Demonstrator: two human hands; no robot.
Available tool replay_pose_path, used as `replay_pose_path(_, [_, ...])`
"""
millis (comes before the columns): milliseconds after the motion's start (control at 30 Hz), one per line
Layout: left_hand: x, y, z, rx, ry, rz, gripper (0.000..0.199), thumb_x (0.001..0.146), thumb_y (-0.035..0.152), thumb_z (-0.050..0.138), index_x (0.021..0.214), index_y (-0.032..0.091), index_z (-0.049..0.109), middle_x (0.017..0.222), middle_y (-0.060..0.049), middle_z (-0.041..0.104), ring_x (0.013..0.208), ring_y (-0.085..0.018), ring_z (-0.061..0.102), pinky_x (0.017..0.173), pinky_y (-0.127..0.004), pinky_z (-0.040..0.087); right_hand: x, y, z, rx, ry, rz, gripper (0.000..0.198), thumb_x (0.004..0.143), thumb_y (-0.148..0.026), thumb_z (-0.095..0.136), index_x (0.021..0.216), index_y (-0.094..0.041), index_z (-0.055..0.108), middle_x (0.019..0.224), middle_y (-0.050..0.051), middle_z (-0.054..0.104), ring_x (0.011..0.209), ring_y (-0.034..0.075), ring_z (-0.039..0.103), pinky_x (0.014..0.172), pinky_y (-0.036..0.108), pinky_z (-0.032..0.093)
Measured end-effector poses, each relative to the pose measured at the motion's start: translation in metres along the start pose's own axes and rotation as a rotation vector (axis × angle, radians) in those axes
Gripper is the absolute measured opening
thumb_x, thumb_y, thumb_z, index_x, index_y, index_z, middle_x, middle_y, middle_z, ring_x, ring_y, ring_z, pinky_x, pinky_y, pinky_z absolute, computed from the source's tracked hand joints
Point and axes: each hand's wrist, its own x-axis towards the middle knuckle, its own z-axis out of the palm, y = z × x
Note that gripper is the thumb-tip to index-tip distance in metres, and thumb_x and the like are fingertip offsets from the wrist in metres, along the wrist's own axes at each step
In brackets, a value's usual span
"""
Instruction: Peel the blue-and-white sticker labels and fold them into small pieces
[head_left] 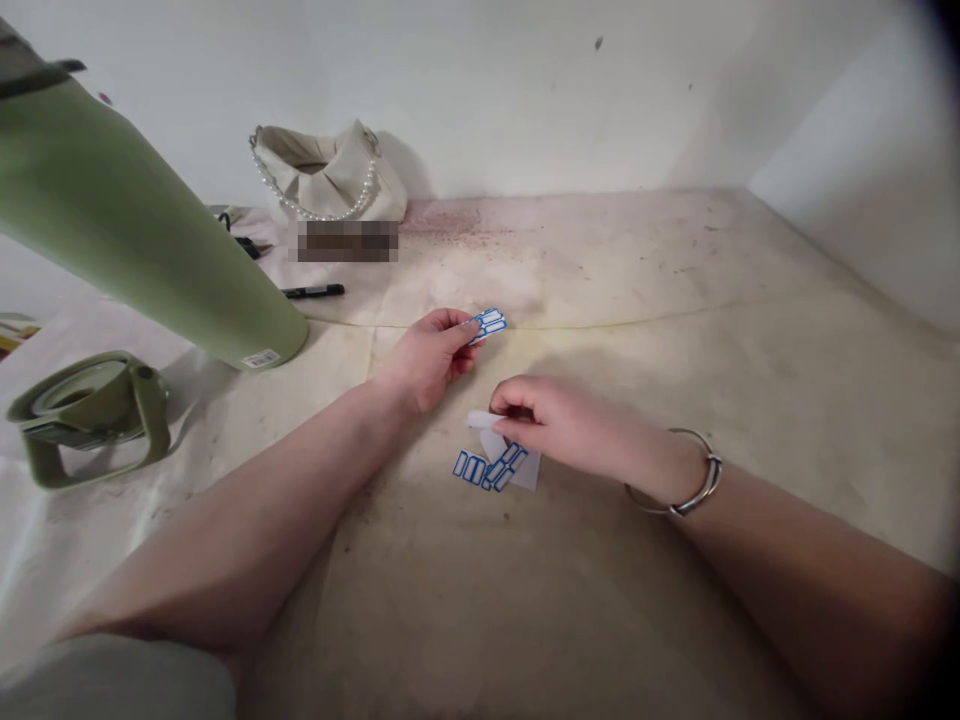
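Note:
My left hand (435,352) is closed on a small stack of label stickers (491,322), white with blue borders, pinched between thumb and fingers above the table. Lower and to the right, my right hand (544,415) pinches a plain white slip of paper (484,420), apparently a sticker sheet seen from its back. Just beneath that hand, more blue-bordered label stickers (471,467) lie loosely overlapped on the table, along with white pieces showing no print (529,472). A metal bangle (709,485) circles my right wrist.
A tall green tumbler (172,220) stands at the left, with a green handled lid (90,415) near its base. Behind are a black pen (315,291) and a cream handbag (337,180) with a pearl strap. White walls border the cloth-covered table (675,300) at the back and right.

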Motion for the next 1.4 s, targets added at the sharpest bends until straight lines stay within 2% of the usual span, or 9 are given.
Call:
replay_pose_path(133, [0.001, 0.001, -0.001, 0.052, -0.098, -0.043, 0.011, 0.075, 0.015, 0.063, 0.076, 0.015, 0.052, 0.061, 0.0, 0.057, 0.046, -0.006, 0.047, 0.044, -0.017, 0.035, -0.001, 0.003, -0.009, 0.082, -0.007, 0.074, 0.014, 0.085, -0.027, 0.052, 0.081, -0.021, 0.064, 0.069, -0.002, 0.064, 0.058, 0.011, 0.053, 0.053, 0.025, 0.035])
replay_pose_path(267, [0.0, 0.001, -0.001, 0.133, -0.136, -0.053, 0.011, 0.075, 0.016, 0.064, 0.078, 0.016, 0.053, 0.061, 0.001, 0.057, 0.045, -0.005, 0.047, 0.046, -0.017, 0.036, -0.001, 0.005, -0.014, 0.056, 0.026, 0.051, 0.014, 0.084, -0.024, 0.053, 0.083, -0.023, 0.067, 0.078, -0.001, 0.069, 0.066, 0.013, 0.058, 0.058, 0.026, 0.039])
replay_pose_path(400, [-0.002, 0.001, 0.0, 0.168, -0.139, -0.04, 0.012, 0.075, 0.017, 0.064, 0.078, 0.016, 0.053, 0.062, 0.001, 0.058, 0.046, -0.005, 0.047, 0.047, -0.017, 0.037, 0.001, 0.007, -0.014, -0.005, 0.072, -0.008, 0.011, 0.082, -0.021, 0.054, 0.078, -0.022, 0.064, 0.077, -0.001, 0.066, 0.065, 0.013, 0.057, 0.058, 0.026, 0.039])
replay_pose_path(500, [-0.002, 0.0, 0.0, 0.157, -0.148, -0.028, 0.013, 0.074, 0.019, 0.066, 0.076, 0.016, 0.053, 0.061, 0.002, 0.057, 0.047, -0.005, 0.047, 0.047, -0.017, 0.036, 0.002, 0.003, -0.014, -0.045, 0.167, -0.039, 0.006, 0.079, -0.019, 0.055, 0.075, -0.021, 0.058, 0.074, -0.001, 0.061, 0.062, 0.012, 0.053, 0.057, 0.026, 0.038])
replay_pose_path(633, [-0.003, 0.0, 0.001, 0.192, -0.143, 0.0, 0.013, 0.073, 0.018, 0.067, 0.075, 0.016, 0.054, 0.059, 0.003, 0.054, 0.046, -0.005, 0.045, 0.045, -0.017, 0.032, 0.001, -0.002, -0.016, -0.109, 0.38, -0.07, 0.007, 0.082, -0.018, 0.053, 0.077, -0.022, 0.055, 0.071, -0.002, 0.058, 0.06, 0.012, 0.05, 0.057, 0.026, 0.039])
replay_pose_path(733, [-0.007, -0.001, 0.004, 0.225, -0.153, -0.021, 0.014, 0.073, 0.02, 0.067, 0.074, 0.016, 0.053, 0.057, 0.004, 0.051, 0.045, -0.005, 0.043, 0.042, -0.017, 0.031, -0.001, 0.0, -0.017, -0.224, 0.534, -0.182, 0.01, 0.084, -0.015, 0.051, 0.084, -0.022, 0.058, 0.081, 0.001, 0.062, 0.071, 0.015, 0.055, 0.064, 0.028, 0.043])
replay_pose_path(833, [-0.01, -0.001, 0.007, 0.217, -0.22, -0.062, 0.016, 0.073, 0.021, 0.067, 0.076, 0.016, 0.053, 0.058, 0.004, 0.051, 0.047, -0.005, 0.045, 0.042, -0.016, 0.03, -0.001, 0.008, -0.018, -0.351, 0.585, -0.275, 0.015, 0.087, -0.014, 0.047, 0.089, -0.021, 0.06, 0.088, 0.005, 0.063, 0.083, 0.017, 0.057, 0.073, 0.031, 0.046])
replay_pose_path(1067, [-0.011, -0.004, 0.006, 0.164, -0.272, -0.123, 0.015, 0.073, 0.017, 0.066, 0.081, 0.016, 0.054, 0.062, 0.002, 0.053, 0.049, -0.005, 0.046, 0.043, -0.016, 0.031, 0.0, 0.019, -0.02, -0.649, 0.548, -0.241, 0.022, 0.091, -0.016, 0.042, 0.086, -0.02, 0.064, 0.088, 0.008, 0.062, 0.083, 0.021, 0.053, 0.068, 0.033, 0.043])
replay_pose_path(1400, [-0.01, 0.0, 0.004, 0.091, -0.283, -0.157, 0.021, 0.069, 0.023, 0.073, 0.082, 0.014, 0.06, 0.06, 0.003, 0.053, 0.049, -0.005, 0.046, 0.043, -0.016, 0.031, 0.002, 0.018, -0.023, -0.711, 0.401, -0.301, 0.024, 0.092, -0.015, 0.04, 0.087, -0.018, 0.064, 0.09, 0.009, 0.062, 0.084, 0.021, 0.051, 0.069, 0.032, 0.043])
